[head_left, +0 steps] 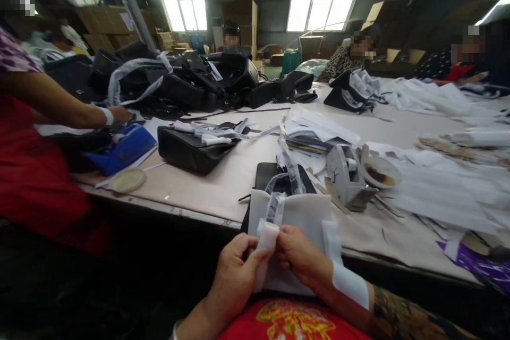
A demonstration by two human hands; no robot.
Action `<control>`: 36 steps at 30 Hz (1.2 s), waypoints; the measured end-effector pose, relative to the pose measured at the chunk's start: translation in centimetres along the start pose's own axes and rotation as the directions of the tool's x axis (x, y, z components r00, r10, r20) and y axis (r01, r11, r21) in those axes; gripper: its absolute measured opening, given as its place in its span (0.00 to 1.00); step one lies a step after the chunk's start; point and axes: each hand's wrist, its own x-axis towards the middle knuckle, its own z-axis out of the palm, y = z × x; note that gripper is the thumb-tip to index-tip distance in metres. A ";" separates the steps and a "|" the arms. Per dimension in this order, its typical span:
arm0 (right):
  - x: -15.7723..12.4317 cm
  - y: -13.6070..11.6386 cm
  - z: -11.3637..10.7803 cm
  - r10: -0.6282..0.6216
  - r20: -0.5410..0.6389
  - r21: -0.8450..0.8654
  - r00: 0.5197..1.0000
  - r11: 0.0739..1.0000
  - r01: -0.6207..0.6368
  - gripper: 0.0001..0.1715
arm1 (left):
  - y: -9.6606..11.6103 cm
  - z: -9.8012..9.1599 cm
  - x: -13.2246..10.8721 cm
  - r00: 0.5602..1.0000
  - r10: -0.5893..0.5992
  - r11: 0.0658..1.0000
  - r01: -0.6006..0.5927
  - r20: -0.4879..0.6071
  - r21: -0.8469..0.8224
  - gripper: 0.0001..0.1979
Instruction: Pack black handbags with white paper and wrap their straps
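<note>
At the table's front edge stands a black bag [262, 173] with a white foam sheet [311, 210] over its near side. A strap wrapped in clear plastic [292, 164] rises from the bag and comes down toward me. Around its lower end is a white foam strip [268, 239]. My left hand [238, 271] pinches this strip from the left, thumb on its front. From the right, my right hand [298, 255] grips the strip's upper edge with closed fingers. A white band sits on my right forearm.
A grey tape dispenser [346, 175] stands right of the bag, near stacked papers [314, 130]. Another black bag [191, 151] lies left, beside a blue dispenser [121, 149]. A person in a red apron [35, 180] works at the left. Black bags are piled behind.
</note>
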 end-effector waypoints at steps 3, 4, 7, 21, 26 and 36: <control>0.0 0.8 0.1 -0.059 0.018 -0.003 0.998 0.998 0.059 0.30 | -0.6 0.1 0.2 0.998 -0.063 0.994 0.063 0.002 -0.085 0.16; 0.0 1.0 0.1 -0.079 0.013 0.013 0.997 0.997 0.078 0.32 | -0.8 0.1 0.3 0.997 -0.079 0.992 0.079 0.006 -0.102 0.17; 0.1 1.6 0.2 -0.134 -0.008 0.043 0.991 0.990 0.134 0.34 | -0.8 0.2 0.8 0.998 -0.058 0.994 0.056 -0.016 -0.092 0.16; -0.6 1.8 -0.4 -0.214 0.084 -0.140 0.973 0.964 0.224 0.34 | -0.4 0.1 1.3 0.999 0.021 0.992 -0.017 -0.037 0.125 0.15; -0.7 1.6 -0.2 -0.213 0.090 -0.171 0.973 0.959 0.226 0.32 | -0.2 0.3 1.3 0.999 -0.026 1.000 0.026 -0.022 -0.012 0.19; -1.2 1.3 0.6 -0.073 0.135 -0.027 0.988 0.997 0.077 0.31 | -0.4 0.1 0.9 0.989 0.129 0.970 -0.140 0.067 0.197 0.21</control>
